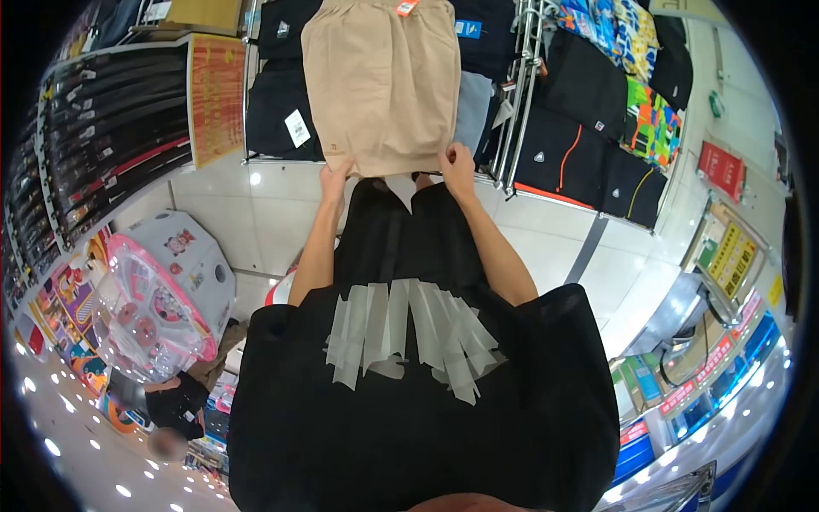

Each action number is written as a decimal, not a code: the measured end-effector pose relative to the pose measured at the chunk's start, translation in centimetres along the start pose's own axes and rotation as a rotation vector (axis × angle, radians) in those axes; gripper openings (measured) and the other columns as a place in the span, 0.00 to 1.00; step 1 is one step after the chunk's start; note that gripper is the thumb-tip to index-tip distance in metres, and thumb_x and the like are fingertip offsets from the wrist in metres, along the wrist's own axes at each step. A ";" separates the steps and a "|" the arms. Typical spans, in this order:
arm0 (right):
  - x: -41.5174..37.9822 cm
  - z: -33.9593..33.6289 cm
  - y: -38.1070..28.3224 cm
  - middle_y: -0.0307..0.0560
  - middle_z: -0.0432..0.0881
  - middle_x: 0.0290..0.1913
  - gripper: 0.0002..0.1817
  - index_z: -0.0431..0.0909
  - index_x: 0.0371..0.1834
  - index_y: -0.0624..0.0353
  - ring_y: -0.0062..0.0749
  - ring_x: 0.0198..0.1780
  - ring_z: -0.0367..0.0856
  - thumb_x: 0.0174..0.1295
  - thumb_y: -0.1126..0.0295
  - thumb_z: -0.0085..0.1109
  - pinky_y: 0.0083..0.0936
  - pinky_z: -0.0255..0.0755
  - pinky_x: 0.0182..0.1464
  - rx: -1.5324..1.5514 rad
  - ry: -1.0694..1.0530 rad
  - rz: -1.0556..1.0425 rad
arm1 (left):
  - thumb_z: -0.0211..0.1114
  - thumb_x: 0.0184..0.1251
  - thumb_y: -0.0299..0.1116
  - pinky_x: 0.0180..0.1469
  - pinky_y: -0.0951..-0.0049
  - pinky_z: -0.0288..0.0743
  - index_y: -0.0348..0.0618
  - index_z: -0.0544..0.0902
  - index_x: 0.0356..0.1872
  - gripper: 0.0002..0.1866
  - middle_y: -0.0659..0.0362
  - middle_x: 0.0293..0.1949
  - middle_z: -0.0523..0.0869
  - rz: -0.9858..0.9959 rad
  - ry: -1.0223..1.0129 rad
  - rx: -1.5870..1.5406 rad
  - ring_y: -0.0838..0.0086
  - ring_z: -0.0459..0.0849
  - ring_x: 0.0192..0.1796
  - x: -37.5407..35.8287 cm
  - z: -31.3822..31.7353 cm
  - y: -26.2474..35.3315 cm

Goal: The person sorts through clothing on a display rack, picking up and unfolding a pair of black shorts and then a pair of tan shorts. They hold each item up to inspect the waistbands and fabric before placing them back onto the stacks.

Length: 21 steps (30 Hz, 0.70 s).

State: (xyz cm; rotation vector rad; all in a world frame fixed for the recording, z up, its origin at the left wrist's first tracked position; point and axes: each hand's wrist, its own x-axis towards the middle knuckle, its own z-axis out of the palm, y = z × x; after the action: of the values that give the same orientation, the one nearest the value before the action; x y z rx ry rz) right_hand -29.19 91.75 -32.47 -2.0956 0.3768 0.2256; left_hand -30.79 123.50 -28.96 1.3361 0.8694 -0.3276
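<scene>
A pair of beige shorts (384,85), seemingly folded in half, lies over dark garments on the metal display rack, its lower edge toward me. An orange tag (408,7) sits near the top. My left hand (336,177) grips the lower left corner, fingers closed on the cloth. At the lower right corner, my right hand (458,165) pinches the fabric between thumb and fingers. Between my hands the cloth hangs fairly flat, just past the rack's front edge. Several strips of whitish tape (397,324) are stuck to my black shirt (426,435).
Black folded garments (554,158) fill the rack on the right, with a chrome rail (516,111) between. Hanging dark trousers (119,119) line the left. A pink-and-white machine (166,290) stands at the left, near another person (179,405). A white-tagged black garment (277,107) lies beside the shorts.
</scene>
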 end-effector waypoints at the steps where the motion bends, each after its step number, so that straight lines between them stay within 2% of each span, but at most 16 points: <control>1: 0.2 -0.1 0.0 0.50 0.83 0.35 0.12 0.81 0.41 0.63 0.36 0.35 0.82 0.68 0.67 0.74 0.34 0.77 0.42 0.098 0.007 -0.008 | 0.77 0.76 0.36 0.64 0.61 0.82 0.33 0.82 0.69 0.27 0.57 0.60 0.91 0.012 -0.001 -0.061 0.68 0.90 0.60 -0.2 -0.1 0.3; 4: 0.4 -2.0 0.2 0.50 0.83 0.31 0.12 0.80 0.37 0.64 0.41 0.35 0.83 0.67 0.67 0.73 0.37 0.78 0.43 0.156 0.047 0.048 | 0.77 0.76 0.35 0.62 0.59 0.84 0.36 0.80 0.70 0.27 0.56 0.61 0.90 0.038 0.006 -0.160 0.67 0.91 0.60 -1.5 -0.1 1.5; 5: 0.4 -2.4 0.7 0.49 0.82 0.31 0.12 0.80 0.36 0.64 0.35 0.36 0.83 0.67 0.67 0.73 0.37 0.77 0.44 0.178 0.033 0.067 | 0.77 0.76 0.35 0.61 0.59 0.84 0.37 0.80 0.70 0.27 0.56 0.61 0.90 0.045 0.016 -0.139 0.67 0.91 0.58 -2.0 0.3 2.3; 7: 0.8 -2.7 1.3 0.46 0.84 0.32 0.12 0.80 0.38 0.63 0.31 0.34 0.85 0.68 0.67 0.73 0.34 0.80 0.40 0.220 0.005 0.066 | 0.77 0.76 0.34 0.57 0.62 0.85 0.38 0.80 0.69 0.26 0.56 0.59 0.90 0.053 0.048 -0.100 0.69 0.90 0.56 -2.4 1.2 3.1; 10: 0.8 -3.1 1.5 0.41 0.84 0.31 0.10 0.79 0.46 0.60 0.22 0.30 0.82 0.73 0.70 0.72 0.23 0.77 0.32 0.445 -0.058 0.259 | 0.79 0.74 0.32 0.53 0.69 0.85 0.39 0.79 0.69 0.27 0.55 0.55 0.90 0.026 0.068 -0.078 0.70 0.90 0.53 -1.8 1.4 2.5; 13: 1.3 -3.7 2.3 0.41 0.85 0.31 0.12 0.78 0.52 0.60 0.22 0.29 0.83 0.75 0.68 0.71 0.23 0.79 0.31 0.472 -0.080 0.238 | 0.82 0.71 0.33 0.50 0.70 0.84 0.41 0.77 0.70 0.31 0.56 0.52 0.89 0.000 -0.023 -0.076 0.71 0.90 0.49 -1.4 -0.3 1.4; 14: 1.7 -3.8 3.0 0.46 0.88 0.34 0.15 0.79 0.54 0.62 0.27 0.28 0.87 0.72 0.68 0.72 0.27 0.83 0.30 0.487 -0.092 0.207 | 0.82 0.70 0.33 0.49 0.70 0.84 0.41 0.77 0.71 0.33 0.56 0.51 0.89 0.020 -0.069 -0.045 0.70 0.90 0.48 -1.8 -0.7 1.2; 15: 1.9 -4.0 3.7 0.47 0.88 0.34 0.15 0.79 0.55 0.62 0.28 0.28 0.87 0.71 0.69 0.72 0.28 0.83 0.31 0.456 -0.128 0.204 | 0.83 0.68 0.33 0.48 0.70 0.84 0.41 0.76 0.72 0.34 0.57 0.50 0.89 0.039 -0.116 -0.013 0.70 0.89 0.46 -2.2 -1.1 1.0; 17: 2.3 -4.7 4.1 0.47 0.89 0.34 0.17 0.79 0.57 0.63 0.29 0.28 0.88 0.71 0.69 0.72 0.29 0.84 0.33 0.390 -0.198 0.196 | 0.84 0.67 0.33 0.46 0.69 0.84 0.40 0.75 0.74 0.37 0.56 0.50 0.89 0.215 -0.071 0.238 0.69 0.89 0.44 -3.2 -0.6 0.5; 18: 2.3 -4.6 4.3 0.49 0.89 0.33 0.21 0.78 0.61 0.63 0.34 0.29 0.89 0.69 0.69 0.72 0.33 0.85 0.39 0.345 -0.195 0.173 | 0.84 0.66 0.33 0.45 0.68 0.84 0.40 0.74 0.75 0.39 0.56 0.50 0.89 0.296 -0.048 0.365 0.69 0.89 0.44 -3.9 -0.4 0.1; 21: 1.3 -5.2 3.2 0.57 0.89 0.45 0.28 0.77 0.67 0.62 0.45 0.44 0.92 0.65 0.69 0.74 0.38 0.85 0.49 0.131 -0.133 0.011 | 0.83 0.66 0.31 0.47 0.67 0.86 0.38 0.68 0.81 0.45 0.51 0.54 0.88 0.380 0.169 0.558 0.66 0.92 0.45 -2.6 -1.2 -3.0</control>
State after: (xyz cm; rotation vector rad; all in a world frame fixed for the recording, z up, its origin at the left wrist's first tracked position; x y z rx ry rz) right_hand -29.04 85.49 -32.64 -1.9382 0.3147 0.3362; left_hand -34.89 123.25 -29.20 2.0348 0.6607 -0.1622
